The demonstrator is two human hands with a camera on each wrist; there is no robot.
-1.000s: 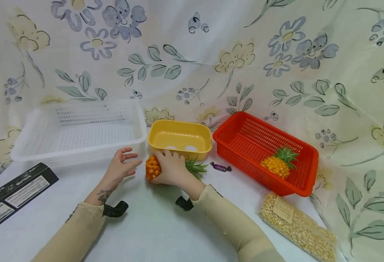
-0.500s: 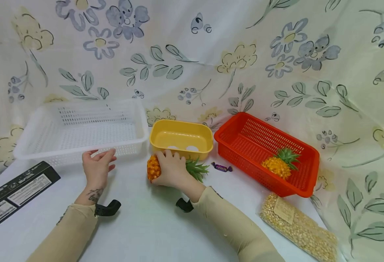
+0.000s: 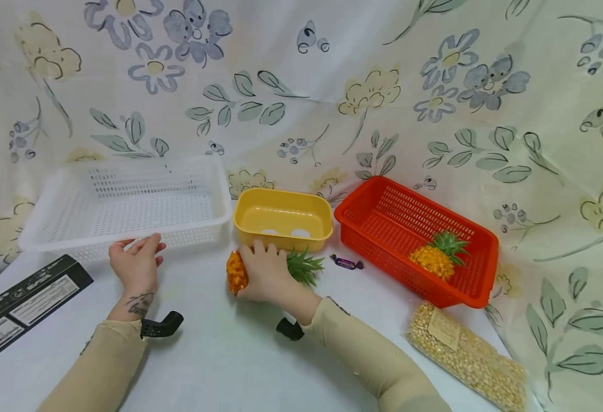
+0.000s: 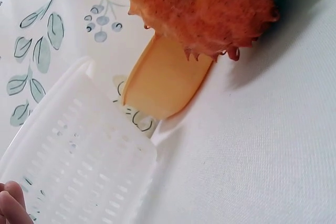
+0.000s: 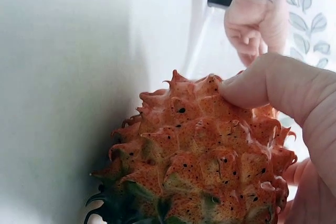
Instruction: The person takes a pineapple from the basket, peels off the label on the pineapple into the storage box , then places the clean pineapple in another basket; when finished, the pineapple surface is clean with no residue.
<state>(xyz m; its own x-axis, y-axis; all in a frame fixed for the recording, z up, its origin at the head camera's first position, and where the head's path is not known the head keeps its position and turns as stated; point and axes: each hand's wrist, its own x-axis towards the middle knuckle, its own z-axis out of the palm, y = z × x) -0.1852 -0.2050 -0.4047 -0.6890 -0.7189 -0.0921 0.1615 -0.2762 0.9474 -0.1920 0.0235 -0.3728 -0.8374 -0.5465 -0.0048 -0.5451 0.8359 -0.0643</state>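
My right hand (image 3: 265,274) grips a small orange pineapple (image 3: 237,274) lying on its side in front of the yellow basin (image 3: 283,240). Its green crown (image 3: 304,268) points right, and my palm hides the middle of the fruit. In the right wrist view, my thumb (image 5: 252,85) presses on the spiky skin. My left hand (image 3: 134,266) is at the front wall of the white basket (image 3: 193,236), its fingers loosely bent, with nothing visible in it. Whether those fingers touch the basket, I cannot tell. The left wrist view shows the pineapple (image 4: 205,9) near the basin (image 4: 163,77).
A red basket (image 3: 384,252) at right holds another pineapple (image 3: 432,262). A purple-wrapped candy (image 3: 346,263) lies between basin and red basket. A bag of corn kernels (image 3: 466,355) lies front right, and a black box (image 3: 28,309) at left. Floral cloth hangs behind.
My left hand has moved left, away from the pineapple, along the front of the white basket. My right hand still grips the pineapple in nearly the same place.
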